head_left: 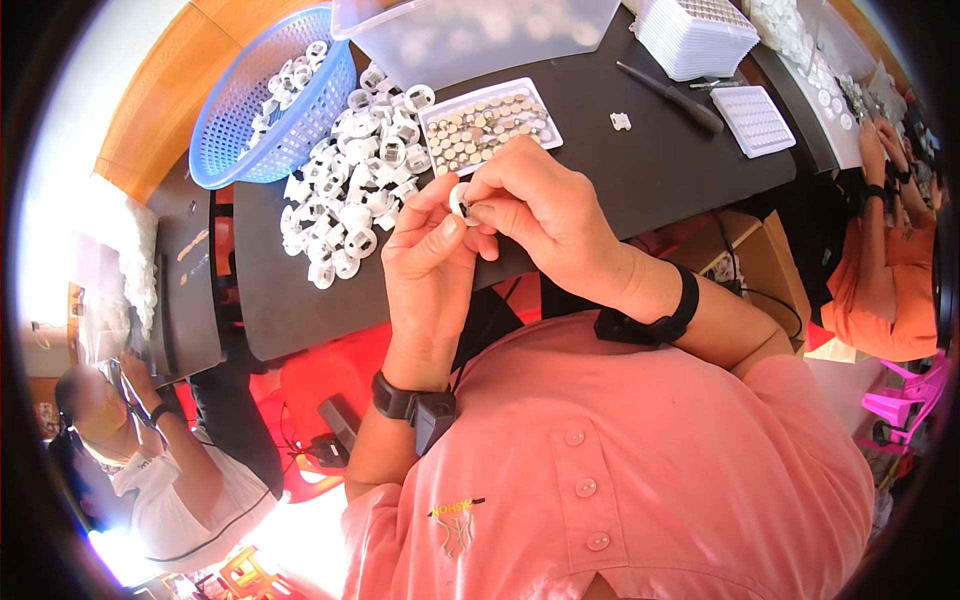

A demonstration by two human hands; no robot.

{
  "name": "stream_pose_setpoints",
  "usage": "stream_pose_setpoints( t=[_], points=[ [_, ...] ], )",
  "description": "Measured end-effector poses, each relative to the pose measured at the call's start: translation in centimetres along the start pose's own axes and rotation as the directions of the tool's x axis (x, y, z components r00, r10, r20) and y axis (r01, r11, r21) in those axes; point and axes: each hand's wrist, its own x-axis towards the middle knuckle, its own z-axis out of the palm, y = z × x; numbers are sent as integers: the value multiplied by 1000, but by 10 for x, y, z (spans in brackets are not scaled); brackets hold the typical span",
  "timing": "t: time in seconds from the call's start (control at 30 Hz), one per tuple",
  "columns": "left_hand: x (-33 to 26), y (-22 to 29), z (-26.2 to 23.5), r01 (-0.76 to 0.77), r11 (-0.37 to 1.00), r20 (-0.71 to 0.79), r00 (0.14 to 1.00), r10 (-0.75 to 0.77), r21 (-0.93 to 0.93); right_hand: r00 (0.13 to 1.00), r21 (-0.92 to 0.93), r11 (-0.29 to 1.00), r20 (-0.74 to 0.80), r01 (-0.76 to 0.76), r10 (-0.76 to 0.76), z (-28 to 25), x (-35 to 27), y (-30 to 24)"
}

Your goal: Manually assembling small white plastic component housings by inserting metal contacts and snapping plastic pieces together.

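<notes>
My left hand [432,255] and my right hand [550,220] meet above the near edge of the dark table. Between their fingertips they pinch a small white round plastic part [459,202]. Its dark inner side is turned toward my right fingers, which partly cover it. Whether a smaller piece sits in my right fingertips cannot be made out. Just beyond my hands lies a white tray [537,88] of small round tan and silver discs [470,135]. A loose heap of similar white plastic parts [345,190] spreads to the left of my hands.
A blue basket [215,135] with more white parts stands far left. Behind the tray is a translucent bin [480,45]. A screwdriver [680,100], a white gridded tray [757,120] and stacked white trays [695,40] lie at right. Other people work at left and right.
</notes>
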Motion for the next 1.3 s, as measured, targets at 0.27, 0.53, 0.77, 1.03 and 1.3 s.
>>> stream_pose_setpoints(
  t=[0.27,0.53,0.77,1.03,1.3],
  points=[
    [-2,0,11,-25,998,-17,1000,26,62,998,-121,991,29,58,-54,-2,0,3],
    [-5,0,17,-29,985,-60,997,40,172,999,-71,997,-28,-26,24,8,-6,1],
    [-6,-3,16,-32,982,-70,997,46,187,999,-69,996,-1,52,-52,0,-3,-2],
    [-4,-5,17,-58,986,-23,998,63,157,994,94,995,110,-34,23,-10,-5,0],
    [-2,-4,9,-61,977,-19,998,66,204,998,-564,826,-37,28,-59,-46,2,6]
  ],
)
